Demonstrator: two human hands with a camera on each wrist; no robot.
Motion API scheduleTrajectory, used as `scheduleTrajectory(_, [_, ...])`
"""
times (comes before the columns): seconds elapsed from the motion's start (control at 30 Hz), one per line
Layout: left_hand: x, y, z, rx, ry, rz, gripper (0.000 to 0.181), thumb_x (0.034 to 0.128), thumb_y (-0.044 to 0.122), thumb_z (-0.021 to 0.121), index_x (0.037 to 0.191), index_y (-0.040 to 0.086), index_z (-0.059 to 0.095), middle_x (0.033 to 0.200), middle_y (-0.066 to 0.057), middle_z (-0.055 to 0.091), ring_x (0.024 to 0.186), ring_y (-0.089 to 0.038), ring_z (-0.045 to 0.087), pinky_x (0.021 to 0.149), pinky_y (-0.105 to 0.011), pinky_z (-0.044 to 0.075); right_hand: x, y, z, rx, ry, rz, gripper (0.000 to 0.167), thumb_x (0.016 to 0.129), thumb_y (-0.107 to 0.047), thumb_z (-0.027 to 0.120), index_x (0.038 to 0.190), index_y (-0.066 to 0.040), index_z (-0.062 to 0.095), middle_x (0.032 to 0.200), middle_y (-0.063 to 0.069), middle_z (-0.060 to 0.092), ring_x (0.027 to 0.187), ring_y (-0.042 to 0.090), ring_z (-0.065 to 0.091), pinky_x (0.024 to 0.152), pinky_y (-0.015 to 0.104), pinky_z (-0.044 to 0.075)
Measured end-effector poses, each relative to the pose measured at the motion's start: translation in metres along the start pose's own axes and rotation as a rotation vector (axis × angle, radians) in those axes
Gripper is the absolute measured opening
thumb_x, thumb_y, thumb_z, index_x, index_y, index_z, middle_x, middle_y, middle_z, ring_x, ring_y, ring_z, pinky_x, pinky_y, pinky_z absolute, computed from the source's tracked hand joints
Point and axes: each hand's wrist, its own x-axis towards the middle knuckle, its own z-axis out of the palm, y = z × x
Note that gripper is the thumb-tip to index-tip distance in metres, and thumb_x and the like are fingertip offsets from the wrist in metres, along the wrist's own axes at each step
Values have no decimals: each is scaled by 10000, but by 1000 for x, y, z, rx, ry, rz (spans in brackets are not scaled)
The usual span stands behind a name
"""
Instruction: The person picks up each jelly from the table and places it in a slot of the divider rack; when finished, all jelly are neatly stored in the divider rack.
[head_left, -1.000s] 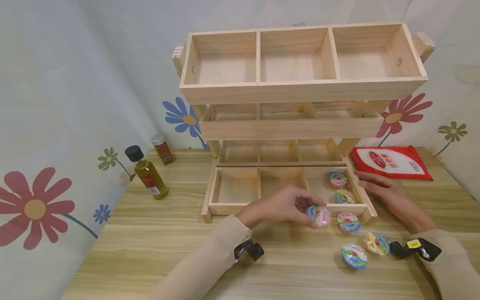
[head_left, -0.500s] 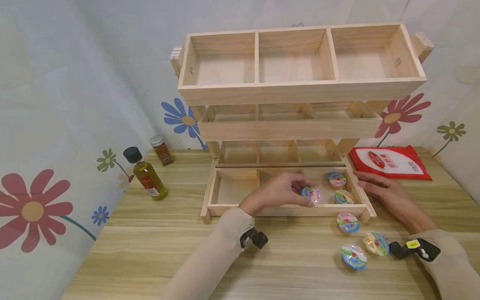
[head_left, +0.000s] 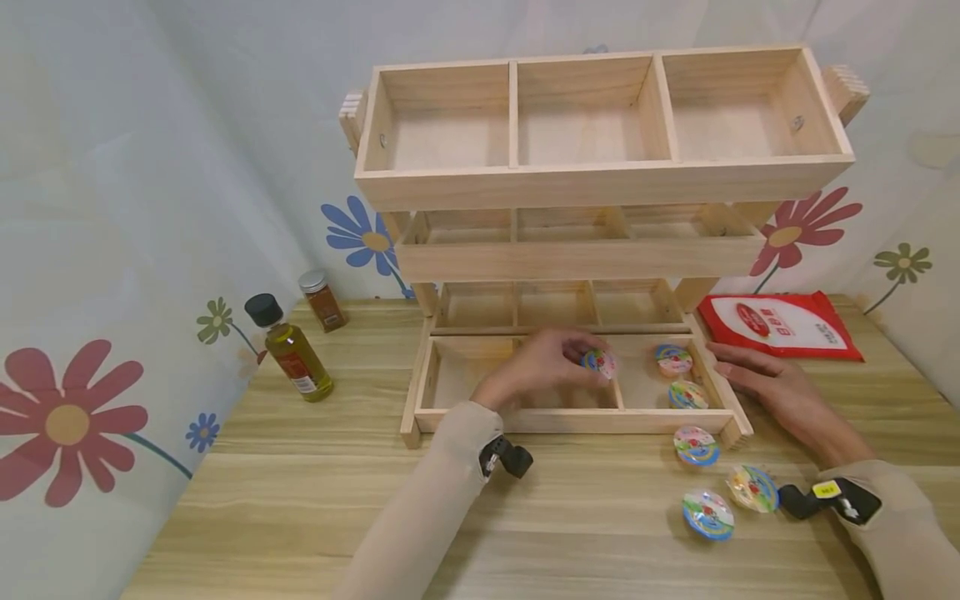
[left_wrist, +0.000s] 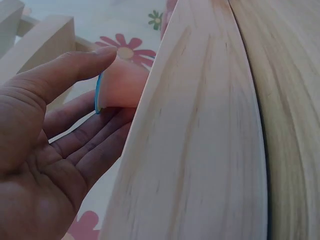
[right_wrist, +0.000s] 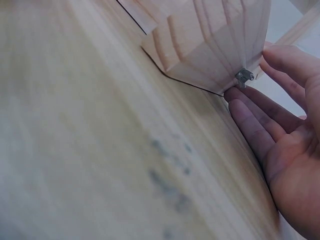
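My left hand (head_left: 542, 367) pinches a small pink jelly cup (head_left: 601, 363) over the bottom tray (head_left: 517, 422) of a wooden rack, near the divider between its middle and right compartments. In the left wrist view, thumb and fingers grip the blue-edged rim of the jelly cup (left_wrist: 122, 86), whose lower end is hidden behind the tray's front board (left_wrist: 195, 130). Two jelly cups (head_left: 674, 360) lie in the right compartment. My right hand (head_left: 787, 398) rests against the rack's right side; the right wrist view shows its fingers by a metal wing nut (right_wrist: 243, 76).
Three jelly cups (head_left: 708, 513) lie on the table in front of the rack's right end. A red and white packet (head_left: 783, 325) is at the right. At the left stand an oil bottle (head_left: 300, 358) and a spice jar (head_left: 323, 302). Higher trays (head_left: 600, 185) overhang the bottom one.
My left hand has carried the jelly cup from in front of the tray, up over its front edge and leftward to the middle compartment. The right hand stays in place.
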Motion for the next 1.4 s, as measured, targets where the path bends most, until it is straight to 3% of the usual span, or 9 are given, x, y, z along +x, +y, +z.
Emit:
scheduleTrajectory(0.3, [5, -5, -3, 55, 70, -38, 417, 857, 107, 884, 1252, 48, 763, 1070, -22, 750, 928, -97, 673, 809, -223, 559, 0, -1, 0, -29, -7, 24, 550, 1093, -356, 612, 1584, -127, 517, 1297, -303, 567, 1196, -68, 483, 908, 88, 455])
scheduleTrajectory(0.53, [9, -10, 1, 180, 137, -73, 360, 855, 157, 899, 1184, 74, 778, 1044, -19, 761, 928, -95, 669, 808, -221, 539, -1, -4, 0, -16, -3, 24, 544, 1086, -372, 625, 1573, -145, 539, 1301, -312, 580, 1200, -76, 488, 914, 87, 454])
scheduleTrajectory(0.73, [9, -15, 2, 213, 149, -90, 365, 852, 178, 892, 1184, 79, 778, 1028, -6, 766, 925, -92, 671, 818, -223, 533, 0, -2, 1, 41, 5, -13, 497, 1089, -275, 635, 1551, -107, 559, 1278, -316, 625, 1167, -116, 537, 906, 92, 480])
scheduleTrajectory(1.13, [10, -20, 8, 192, 166, -100, 368, 846, 112, 889, 1189, 50, 771, 1019, -32, 769, 904, -96, 668, 806, -218, 534, -1, 0, 0, -6, 3, 10, 521, 1090, -335, 625, 1566, -139, 547, 1283, -324, 592, 1189, -92, 494, 907, 85, 452])
scheduleTrajectory(1.4, [10, -20, 10, 238, 171, -87, 346, 841, 90, 876, 1171, 48, 779, 998, -28, 776, 879, -81, 653, 793, -201, 523, -1, -4, 1, -13, -6, 15, 542, 1087, -373, 624, 1570, -140, 542, 1307, -306, 587, 1199, -93, 490, 918, 85, 455])
